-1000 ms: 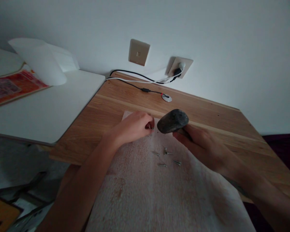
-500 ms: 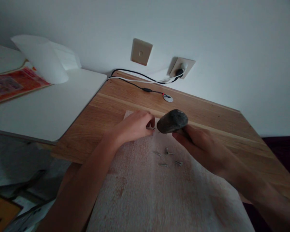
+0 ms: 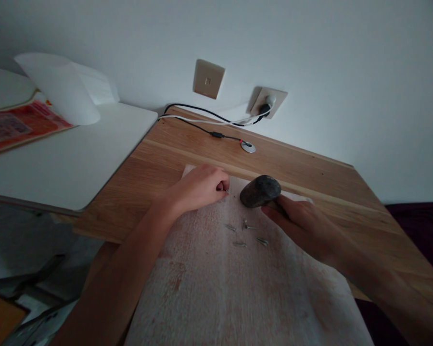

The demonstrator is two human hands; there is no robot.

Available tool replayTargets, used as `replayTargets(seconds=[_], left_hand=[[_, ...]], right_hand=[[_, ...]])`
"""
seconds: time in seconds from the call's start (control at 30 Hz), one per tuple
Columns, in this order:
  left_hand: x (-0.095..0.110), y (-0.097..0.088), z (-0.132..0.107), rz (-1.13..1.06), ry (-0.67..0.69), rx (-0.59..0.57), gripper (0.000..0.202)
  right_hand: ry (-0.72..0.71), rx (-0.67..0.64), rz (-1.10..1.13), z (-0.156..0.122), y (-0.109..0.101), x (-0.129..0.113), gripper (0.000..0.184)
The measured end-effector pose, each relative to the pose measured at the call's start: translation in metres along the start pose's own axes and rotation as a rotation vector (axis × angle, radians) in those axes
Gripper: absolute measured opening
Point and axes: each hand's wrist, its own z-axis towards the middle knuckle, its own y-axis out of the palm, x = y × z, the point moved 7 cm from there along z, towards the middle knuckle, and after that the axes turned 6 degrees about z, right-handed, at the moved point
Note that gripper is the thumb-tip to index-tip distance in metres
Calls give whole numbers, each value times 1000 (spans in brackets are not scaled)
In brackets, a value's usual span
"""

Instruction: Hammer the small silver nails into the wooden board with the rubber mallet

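Observation:
A whitewashed board [image 3: 238, 288] lies on a wooden table [image 3: 173, 158] in front of me. My left hand [image 3: 198, 187] pinches a small nail [image 3: 226, 191] upright on the board near its far edge. My right hand [image 3: 303, 226] grips a dark rounded stone [image 3: 260, 191], held low just right of the nail, a short gap away. Several loose nails [image 3: 246, 233] lie on the board below the stone.
Black and white cables [image 3: 216, 126] run from a wall socket [image 3: 265, 102] across the table's back. A blank wall plate [image 3: 208, 79] is left of it. A white desk [image 3: 65, 158] with a white lamp shade [image 3: 61, 89] and a red printed sheet [image 3: 14, 126] adjoins on the left.
The stone in my right hand has dropped lower and shifted slightly right, away from the nail. My left hand keeps holding the nail in place.

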Motion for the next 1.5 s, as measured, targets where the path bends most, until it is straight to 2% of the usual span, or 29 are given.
replayTargets(seconds=[0.37,0.8,0.97,1.13,1.5], left_hand=[[7,-1,-1,107,112,-9,20],[7,1,0,84,175,-5,22],[6,0,-2,85,126,-19,20],[5,-2,-3,70,57,7,3],[9,-4,-2,165,76,35,17]], right_hand=[[4,17,-24,4,0,-6,28],[-37,14,-12,8,0,-4,28],[-32,-10,2,10,1,-4,29],[-11,-21,-11,10,2,-6,28],[16,-32,-30,12,5,-5,29]])
